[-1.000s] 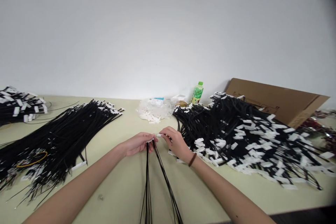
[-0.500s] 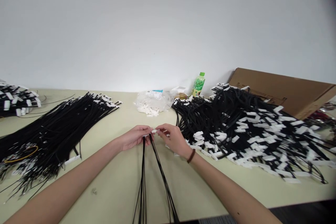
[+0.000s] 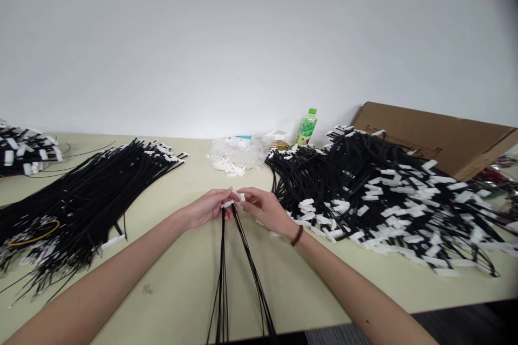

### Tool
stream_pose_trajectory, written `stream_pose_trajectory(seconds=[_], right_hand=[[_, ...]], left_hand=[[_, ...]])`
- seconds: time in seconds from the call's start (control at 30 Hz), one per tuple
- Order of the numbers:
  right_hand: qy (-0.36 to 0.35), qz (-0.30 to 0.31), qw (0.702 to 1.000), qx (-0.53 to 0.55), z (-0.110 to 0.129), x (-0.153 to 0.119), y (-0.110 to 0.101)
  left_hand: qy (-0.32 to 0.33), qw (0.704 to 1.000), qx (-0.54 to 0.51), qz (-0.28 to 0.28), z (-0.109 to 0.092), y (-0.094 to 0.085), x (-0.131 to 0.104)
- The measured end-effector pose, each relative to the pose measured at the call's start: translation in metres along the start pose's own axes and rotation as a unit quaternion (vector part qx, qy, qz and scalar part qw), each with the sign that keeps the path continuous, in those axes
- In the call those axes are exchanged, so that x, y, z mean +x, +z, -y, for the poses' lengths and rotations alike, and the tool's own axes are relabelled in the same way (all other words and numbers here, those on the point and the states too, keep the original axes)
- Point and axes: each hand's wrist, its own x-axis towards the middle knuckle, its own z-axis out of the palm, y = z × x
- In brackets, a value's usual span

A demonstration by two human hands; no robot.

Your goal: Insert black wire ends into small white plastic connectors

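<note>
My left hand (image 3: 210,208) pinches the white ends of several black cables (image 3: 222,259), which hang down in two strands toward the table's front edge. Between the fingers and thumb of my right hand (image 3: 265,209) is a small white plastic piece (image 3: 242,197), held upright just right of the cable ends and apart from them. Beyond both hands, a clear plastic bag (image 3: 259,152) lies with loose white pieces (image 3: 230,165) at its mouth.
Black cables with white ends form a large pile (image 3: 343,178) on the right and a long bundle (image 3: 101,188) on the left. Another bundle (image 3: 28,151) lies at far left. A green-capped bottle (image 3: 306,128) and a cardboard box (image 3: 437,137) stand at the back.
My right hand's white piece has moved from lying level against the cable ends to standing upright, slightly apart from them. My left hand stays almost in place.
</note>
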Motion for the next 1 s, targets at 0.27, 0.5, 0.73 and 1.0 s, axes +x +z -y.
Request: stream_pose_trajectory(seconds=[0.27,0.5,0.73,1.0], right_hand=[[0.069,-0.104,0.985,0.12,-0.003,0.003,0.004],[0.032,-0.104,0.992,0.055,-0.001,0.0,0.011],[-0.016,-0.087,0.996,-0.021,-0.003,0.0,0.011],[-0.25,-0.111,0.919,-0.285,-0.003,-0.007,0.006]], left_hand=[[0.004,0.999,-0.007,0.035,0.002,-0.004,0.001],[0.003,0.998,0.01,0.059,0.0,-0.002,-0.001],[-0.006,0.997,0.022,0.073,0.0,-0.003,-0.002],[-0.001,0.999,-0.021,0.043,0.003,-0.009,0.001]])
